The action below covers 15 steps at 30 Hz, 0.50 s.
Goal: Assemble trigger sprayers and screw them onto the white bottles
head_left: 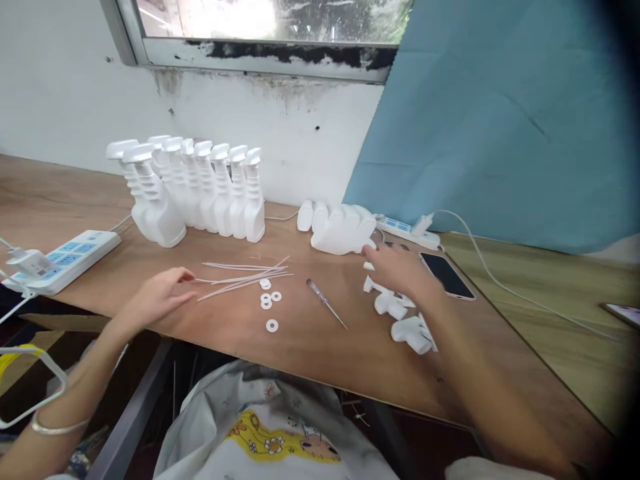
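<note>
White plastic spray bottles (200, 190), judged finished, were stood upright in a row at the back of the wooden table (310, 353). Headless bottles (340, 230) lay by the wall, and loose trigger heads (410, 330), dip tubes (245, 275) and washers (265, 300) were not yet fitted. The left hand (157, 297) was held loosely open at the tubes' ends. The right hand (400, 270), spread and empty, was stretched toward the headless bottles.

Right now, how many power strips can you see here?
2. The left power strip lies at the left edge of the table. The back power strip lies by the blue cloth, beyond the right hand. No others show.
</note>
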Motion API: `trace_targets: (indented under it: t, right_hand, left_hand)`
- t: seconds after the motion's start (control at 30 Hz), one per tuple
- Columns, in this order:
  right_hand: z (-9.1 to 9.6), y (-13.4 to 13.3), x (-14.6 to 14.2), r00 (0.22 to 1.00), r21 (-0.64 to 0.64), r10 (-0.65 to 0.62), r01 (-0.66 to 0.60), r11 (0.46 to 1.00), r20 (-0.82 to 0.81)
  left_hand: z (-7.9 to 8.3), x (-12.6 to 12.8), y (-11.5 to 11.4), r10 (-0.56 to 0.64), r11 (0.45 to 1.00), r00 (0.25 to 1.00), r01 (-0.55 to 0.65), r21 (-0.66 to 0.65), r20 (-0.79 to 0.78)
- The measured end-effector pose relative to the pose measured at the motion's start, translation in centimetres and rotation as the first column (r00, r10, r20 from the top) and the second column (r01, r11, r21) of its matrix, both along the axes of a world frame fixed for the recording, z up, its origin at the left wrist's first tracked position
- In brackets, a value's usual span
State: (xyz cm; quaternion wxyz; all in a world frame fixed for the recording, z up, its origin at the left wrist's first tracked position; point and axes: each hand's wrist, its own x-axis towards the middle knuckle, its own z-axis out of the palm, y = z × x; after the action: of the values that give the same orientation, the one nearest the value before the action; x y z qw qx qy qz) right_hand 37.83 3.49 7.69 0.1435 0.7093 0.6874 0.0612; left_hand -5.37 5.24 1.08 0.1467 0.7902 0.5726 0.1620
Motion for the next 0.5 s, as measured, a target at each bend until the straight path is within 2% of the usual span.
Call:
trace_targets:
  t: [0.03,0.1,0.2,0.33,0.5]
  right_hand:
    - [-1.1,0.2,-0.2,0.999,-0.014,-0.032,0.032,0.999,0.006]
    - [-3.5,0.7,-0.5,0.996,-0.036,-0.092,0.093,0.995,0.018]
    - [-6.3,1.1,-0.6,0.991,0.017,-0.127,0.126,0.992,0.048]
    - [-7.9,0.9,-0.9,0.999,0.118,-0.041,0.038,0.992,0.026]
    - [-9.1,0.9,-2.0,0.991,0.209,0.104,-0.084,0.974,-0.086]
  left_hand:
    - [0.1,1.6,-1.1,-0.122,0.992,0.991,0.124,-0.036,0.052]
    - [-0.5,4.9,-3.0,-0.281,0.956,0.956,0.287,-0.060,0.087]
    - [-2.7,9.0,-4.2,-0.409,0.912,0.912,0.410,-0.028,0.019]
    - [-5.4,12.1,-3.4,-0.361,0.928,0.926,0.368,0.056,-0.110]
    - [-6.1,13.0,-2.5,-0.316,0.934,0.934,0.337,0.119,-0.167]
